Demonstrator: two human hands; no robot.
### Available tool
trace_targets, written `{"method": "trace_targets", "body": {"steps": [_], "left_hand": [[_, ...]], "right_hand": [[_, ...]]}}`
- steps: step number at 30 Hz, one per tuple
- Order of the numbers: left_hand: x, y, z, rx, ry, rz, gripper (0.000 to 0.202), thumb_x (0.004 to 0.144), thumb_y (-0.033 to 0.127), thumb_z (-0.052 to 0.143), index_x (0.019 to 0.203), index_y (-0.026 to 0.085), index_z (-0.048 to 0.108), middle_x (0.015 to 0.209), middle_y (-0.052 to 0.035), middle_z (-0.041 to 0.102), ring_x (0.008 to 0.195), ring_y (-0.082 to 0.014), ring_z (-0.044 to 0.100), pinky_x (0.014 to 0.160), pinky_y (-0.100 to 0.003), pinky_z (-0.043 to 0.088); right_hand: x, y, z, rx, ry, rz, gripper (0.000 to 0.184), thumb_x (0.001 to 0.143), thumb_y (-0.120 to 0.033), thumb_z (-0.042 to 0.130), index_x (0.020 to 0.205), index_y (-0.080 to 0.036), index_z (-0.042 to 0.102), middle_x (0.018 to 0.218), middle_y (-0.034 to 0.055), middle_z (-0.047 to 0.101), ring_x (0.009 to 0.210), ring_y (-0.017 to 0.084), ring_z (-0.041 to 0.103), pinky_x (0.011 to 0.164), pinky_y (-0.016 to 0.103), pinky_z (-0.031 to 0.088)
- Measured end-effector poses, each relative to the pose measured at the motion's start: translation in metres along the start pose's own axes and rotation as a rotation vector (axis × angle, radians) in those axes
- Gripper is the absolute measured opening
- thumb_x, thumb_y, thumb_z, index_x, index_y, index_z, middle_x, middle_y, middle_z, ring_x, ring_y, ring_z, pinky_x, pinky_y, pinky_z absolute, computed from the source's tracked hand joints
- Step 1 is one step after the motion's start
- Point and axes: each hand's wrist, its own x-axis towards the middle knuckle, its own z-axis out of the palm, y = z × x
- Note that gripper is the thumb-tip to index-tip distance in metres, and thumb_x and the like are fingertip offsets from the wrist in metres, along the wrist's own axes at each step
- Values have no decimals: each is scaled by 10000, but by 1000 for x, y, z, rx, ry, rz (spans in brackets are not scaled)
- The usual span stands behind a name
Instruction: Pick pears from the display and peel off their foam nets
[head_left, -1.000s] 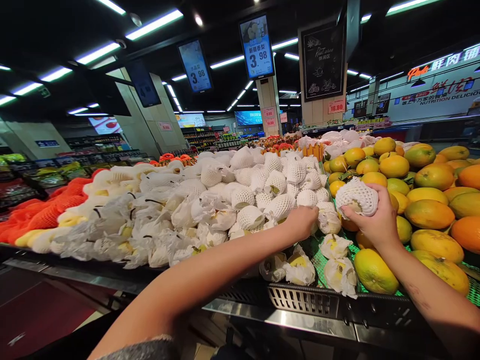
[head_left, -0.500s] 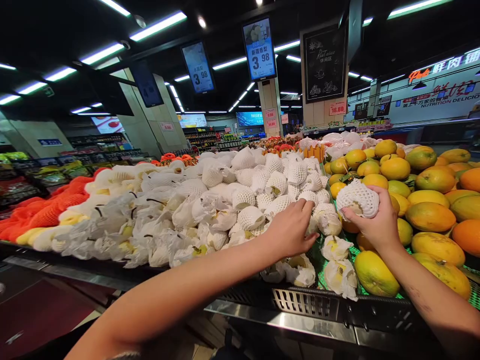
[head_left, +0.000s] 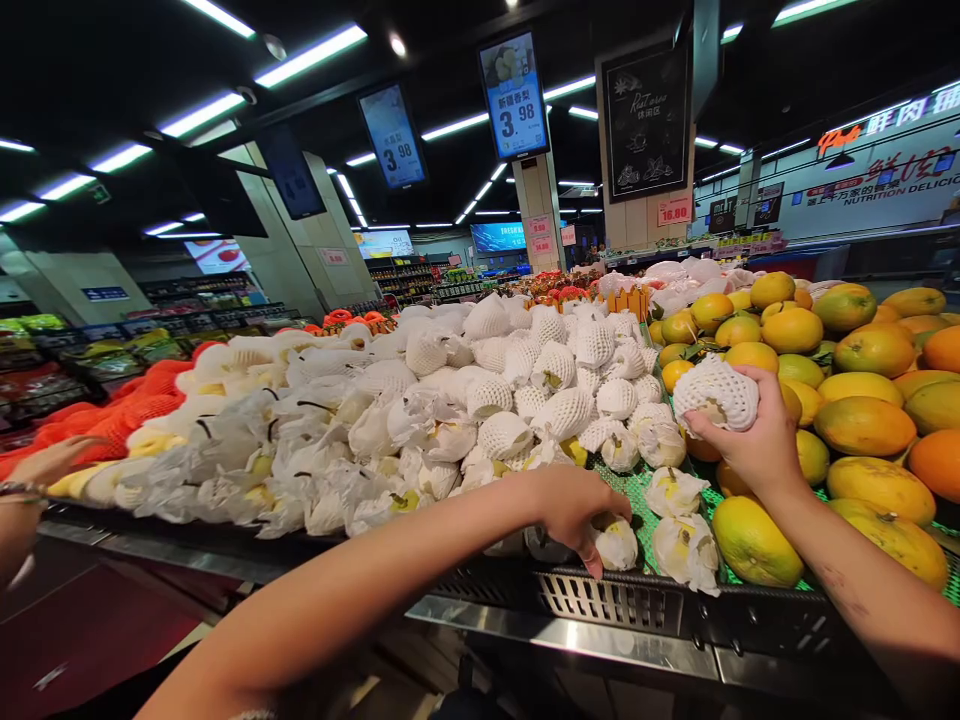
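Note:
My right hand (head_left: 754, 445) is closed round a pear in a white foam net (head_left: 715, 393), held up over the edge of the orange fruit pile. My left hand (head_left: 574, 505) reaches down to the front row of paper-wrapped pears; its fingers curl onto one wrapped pear (head_left: 616, 541) at the bin's front edge. More paper-wrapped pears (head_left: 684, 545) lie just to the right of it on green matting. The big heap of net-wrapped pears (head_left: 517, 385) rises behind both hands.
Yellow-orange fruit (head_left: 862, 425) is piled at the right. The black perforated bin rim (head_left: 622, 598) and a steel ledge run along the front. Another person's hand (head_left: 45, 462) reaches in at the far left near red-netted produce (head_left: 97, 425). Price screens hang overhead.
My left hand has drawn back from the net-wrapped pears and dropped to a paper-wrapped pear at the front edge. Another person's hand has appeared at the far left. My right hand has stayed put.

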Motion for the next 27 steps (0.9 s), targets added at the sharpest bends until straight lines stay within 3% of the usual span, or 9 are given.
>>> {"method": "trace_targets", "body": {"steps": [5, 7, 11, 15, 17, 19, 21, 25, 27], "left_hand": [[9, -2, 12, -123, 163, 75, 725, 770, 461, 809, 1387, 193, 539, 1208, -140, 693, 1049, -290, 680, 839, -313, 503], [10, 0, 15, -147, 165, 75, 737, 758, 484, 813, 1385, 206, 542, 1175, -126, 704, 1040, -282, 684, 843, -305, 509], [-1, 1, 3, -174, 204, 25, 815, 773, 546, 787, 1445, 196, 488, 1192, -122, 702, 1051, -279, 682, 866, -309, 517], [-29, -1, -16, -223, 583, 7, 483, 965, 433, 600, 1389, 209, 545, 1289, -81, 660, 1120, -208, 650, 953, -293, 498], [-46, 0, -12, -269, 802, -42, 357, 1010, 360, 523, 1342, 238, 578, 1277, -47, 659, 1137, -167, 633, 984, -281, 495], [-58, 7, 8, -274, 984, -120, 332, 1012, 329, 507, 1327, 257, 585, 1318, -50, 627, 1207, -169, 590, 1049, -313, 479], [-63, 22, 42, -233, 1113, -182, 346, 997, 292, 516, 1337, 269, 575, 1384, -74, 573, 1291, -197, 529, 1105, -378, 458], [-45, 64, 125, -220, 1288, -213, 457, 934, 209, 556, 1378, 309, 516, 1415, -106, 543, 1355, -249, 477, 1109, -491, 477], [-32, 83, 159, -247, 1358, -207, 511, 903, 203, 566, 1393, 329, 497, 1420, -124, 543, 1387, -299, 453, 1136, -610, 419]], "right_hand": [[0, -2, 0, -3, 2, -5, 784, 610, -624, 792, 1212, -173, 569, 1064, 89, 633, 886, 269, 610, 673, 319, 477], [0, -2, 0, -9, 3, 4, 790, 601, -630, 794, 1208, -175, 572, 1060, 85, 634, 887, 273, 610, 668, 321, 475], [1, -2, 0, -9, 7, 17, 796, 584, -639, 790, 1195, -175, 575, 1040, 75, 635, 878, 275, 611, 670, 328, 472], [1, -4, -2, -12, 5, 26, 766, 598, -613, 791, 1189, -180, 569, 1064, 83, 634, 891, 269, 609, 679, 325, 473], [0, -5, -3, -10, -8, 29, 750, 623, -603, 792, 1199, -183, 560, 1077, 88, 633, 903, 268, 609, 695, 329, 472], [-1, -5, -4, -2, -4, 6, 745, 640, -592, 802, 1213, -187, 553, 1101, 94, 627, 917, 273, 609, 718, 339, 471], [0, -6, -6, 23, 36, -52, 736, 659, -567, 820, 1231, -191, 548, 1149, 106, 612, 954, 283, 607, 756, 349, 472], [10, -21, -22, 72, 209, -365, 760, 717, -526, 846, 1313, -177, 529, 1226, 141, 545, 1060, 308, 574, 896, 388, 468], [7, -37, -38, 57, 305, -462, 880, 665, -592, 872, 1344, -159, 517, 1257, 163, 500, 1119, 342, 540, 990, 442, 440]]}}
